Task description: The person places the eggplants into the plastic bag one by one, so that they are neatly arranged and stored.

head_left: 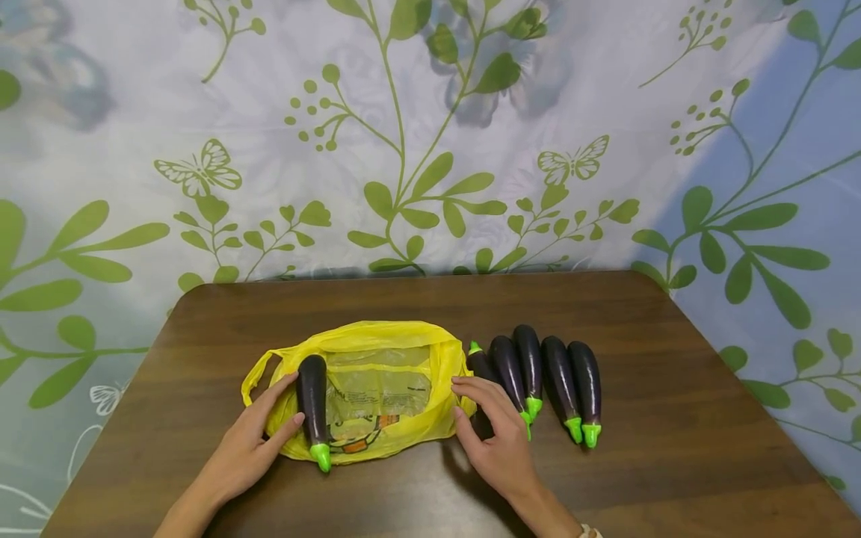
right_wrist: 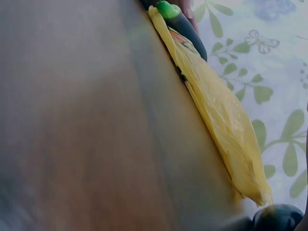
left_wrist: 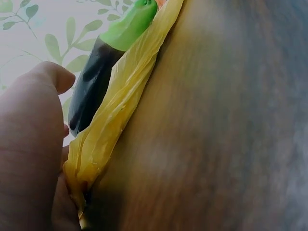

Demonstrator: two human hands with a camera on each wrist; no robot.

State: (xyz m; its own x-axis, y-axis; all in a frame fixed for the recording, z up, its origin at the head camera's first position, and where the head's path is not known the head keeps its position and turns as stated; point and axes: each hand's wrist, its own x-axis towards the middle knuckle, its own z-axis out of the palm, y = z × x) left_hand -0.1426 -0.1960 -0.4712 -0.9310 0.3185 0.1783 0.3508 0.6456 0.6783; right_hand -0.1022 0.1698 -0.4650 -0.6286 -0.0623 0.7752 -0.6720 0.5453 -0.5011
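Observation:
A yellow plastic bag [head_left: 440, 373] lies on the table with its mouth spread wide. One dark purple eggplant [head_left: 312, 400] with a green stem end lies across the left side of that mouth, its stem toward me. My left hand [head_left: 245, 448] is at this eggplant's left side, index finger and thumb apart; in the left wrist view a gap separates the thumb [left_wrist: 60, 79] from the eggplant [left_wrist: 91, 82]. At the bag's right edge my right hand [head_left: 498, 441] touches the plastic with loosely bent fingers. It partly hides an eggplant [head_left: 480, 364] behind it.
Several more eggplants [head_left: 529, 362] lie side by side right of the bag, most with stems toward me. The brown wooden table [head_left: 673, 448] ends at a wall covering [head_left: 605, 90] with green leaves and butterflies.

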